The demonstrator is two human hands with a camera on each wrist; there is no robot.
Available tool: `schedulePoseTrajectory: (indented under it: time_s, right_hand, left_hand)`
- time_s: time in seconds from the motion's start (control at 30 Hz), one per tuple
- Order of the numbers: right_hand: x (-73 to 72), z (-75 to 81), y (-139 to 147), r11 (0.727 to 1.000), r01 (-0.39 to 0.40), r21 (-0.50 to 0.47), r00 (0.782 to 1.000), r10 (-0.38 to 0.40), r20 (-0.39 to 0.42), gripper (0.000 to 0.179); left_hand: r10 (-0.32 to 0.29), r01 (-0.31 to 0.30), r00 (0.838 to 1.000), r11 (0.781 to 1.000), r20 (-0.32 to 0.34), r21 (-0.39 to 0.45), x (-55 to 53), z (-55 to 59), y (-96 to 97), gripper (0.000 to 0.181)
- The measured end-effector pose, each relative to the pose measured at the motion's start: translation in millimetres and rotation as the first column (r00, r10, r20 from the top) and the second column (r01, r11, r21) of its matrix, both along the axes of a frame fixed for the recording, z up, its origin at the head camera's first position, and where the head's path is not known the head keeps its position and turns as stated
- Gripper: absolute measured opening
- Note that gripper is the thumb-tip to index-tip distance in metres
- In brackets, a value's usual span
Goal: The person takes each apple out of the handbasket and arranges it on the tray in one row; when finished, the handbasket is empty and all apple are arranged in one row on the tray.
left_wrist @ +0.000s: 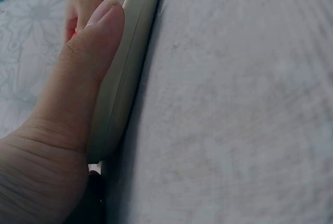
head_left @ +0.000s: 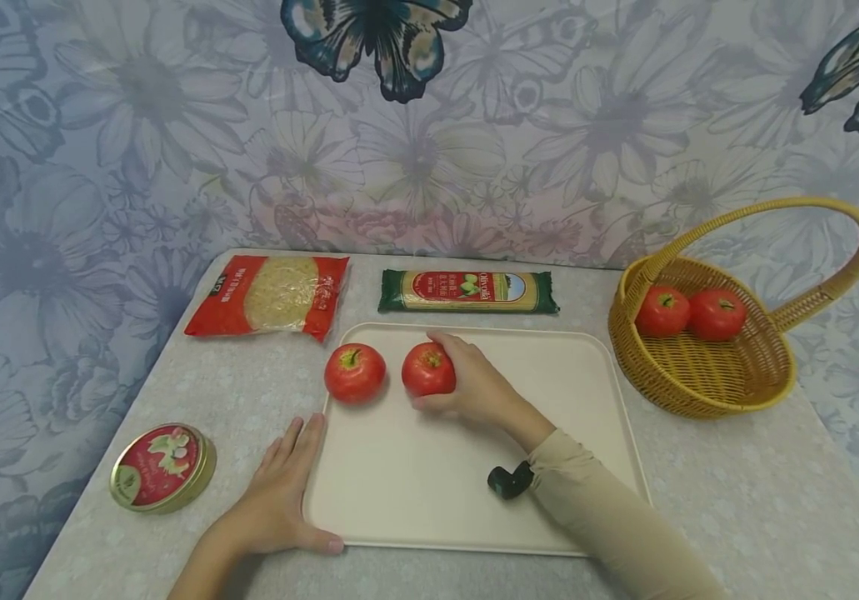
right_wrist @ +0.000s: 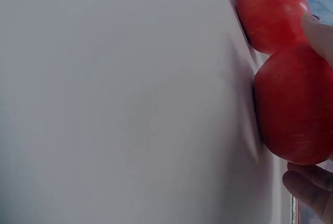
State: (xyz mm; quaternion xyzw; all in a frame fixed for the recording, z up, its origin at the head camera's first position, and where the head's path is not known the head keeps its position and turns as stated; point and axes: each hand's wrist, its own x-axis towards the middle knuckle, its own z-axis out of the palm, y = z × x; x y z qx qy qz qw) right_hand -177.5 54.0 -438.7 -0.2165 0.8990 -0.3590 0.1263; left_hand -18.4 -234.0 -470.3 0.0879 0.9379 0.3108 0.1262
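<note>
My right hand [head_left: 466, 385] grips a red apple [head_left: 427, 369] over the back part of the cream tray [head_left: 414, 492], thumb on the near side and fingers behind. To its left, another red apple [head_left: 355, 373] sits at the tray's back left corner. In the right wrist view the held apple [right_wrist: 296, 104] is close to the tray surface, with the other apple [right_wrist: 271, 13] beyond it. My left hand [head_left: 277, 492] rests at the tray's left edge with fingers extended. Its thumb [left_wrist: 88, 62] lies against the tray's near rim in the left wrist view.
A yellow wicker basket [head_left: 777, 387] with two red apples [head_left: 717, 315] stands at the right. Behind the tray lie a red bag [head_left: 279, 293] with a clear window and a green-ended noodle packet [head_left: 469, 292]. A round tin [head_left: 162, 467] is at the left.
</note>
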Motion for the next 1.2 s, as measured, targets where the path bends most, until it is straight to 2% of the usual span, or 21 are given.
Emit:
schedulePoseTrajectory:
  time_s: [0.2, 0.37, 0.47, 0.57, 0.67, 0.8, 0.9, 1.0, 1.1, 1.2]
  right_hand:
    - [3.8, 10.2, 18.0, 1.000, -0.011, 0.000, 0.994, 0.010, -0.108, 0.096]
    - [11.6, 28.5, 48.2, 0.997, 0.012, -0.079, 0.991, -0.022, -0.134, 0.087]
    - [15.3, 40.0, 71.7, 0.992, 0.028, -0.124, 0.982, -0.050, -0.179, 0.080]
    - [17.2, 49.7, 98.0, 0.987, 0.061, -0.146, 0.959, -0.099, -0.267, 0.075]
    - [17.5, 56.3, 126.1, 0.979, 0.116, -0.167, 0.924, -0.168, -0.345, 0.072]
    - [13.8, 59.6, 162.6, 0.961, 0.215, -0.174, 0.876, -0.268, -0.400, 0.070]
    - [8.0, 60.3, 189.1, 0.941, 0.291, -0.171, 0.847, -0.337, -0.412, 0.069]
    - [1.3, 60.6, 213.6, 0.915, 0.365, -0.172, 0.829, -0.404, -0.387, 0.070]
    - [-5.2, 60.3, 234.6, 0.890, 0.434, -0.143, 0.822, -0.456, -0.340, 0.074]
    - [-13.3, 58.7, 251.3, 0.876, 0.472, -0.099, 0.826, -0.479, -0.296, 0.078]
  left_hand:
    - [0.010, -0.010, 1.000, 1.000, 0.023, -0.010, -1.1, -1.3, 0.7, 0.157]
    - [0.018, -0.017, 0.999, 1.000, 0.034, -0.023, -2.3, -1.1, 1.4, 0.158]
    - [0.018, -0.017, 0.999, 1.000, 0.037, -0.022, -2.7, -0.5, 1.5, 0.158]
    - [0.016, -0.015, 0.999, 1.000, 0.038, -0.016, -2.6, 0.0, 1.6, 0.158]
    - [0.018, -0.017, 0.998, 1.000, 0.055, -0.019, -2.7, 0.0, 1.8, 0.157]
    - [0.024, -0.023, 0.997, 0.999, 0.067, -0.025, -2.0, -0.7, 1.5, 0.155]
    - [0.024, -0.023, 0.998, 0.999, 0.061, -0.024, -1.5, -1.1, 1.3, 0.155]
    - [0.024, -0.023, 0.998, 1.000, 0.056, -0.018, -1.3, -1.2, 1.2, 0.156]
    - [0.025, -0.024, 0.998, 1.000, 0.051, -0.018, -1.1, -1.4, 1.0, 0.156]
    - [0.026, -0.025, 0.999, 1.000, 0.047, -0.018, -0.7, -1.7, 1.1, 0.155]
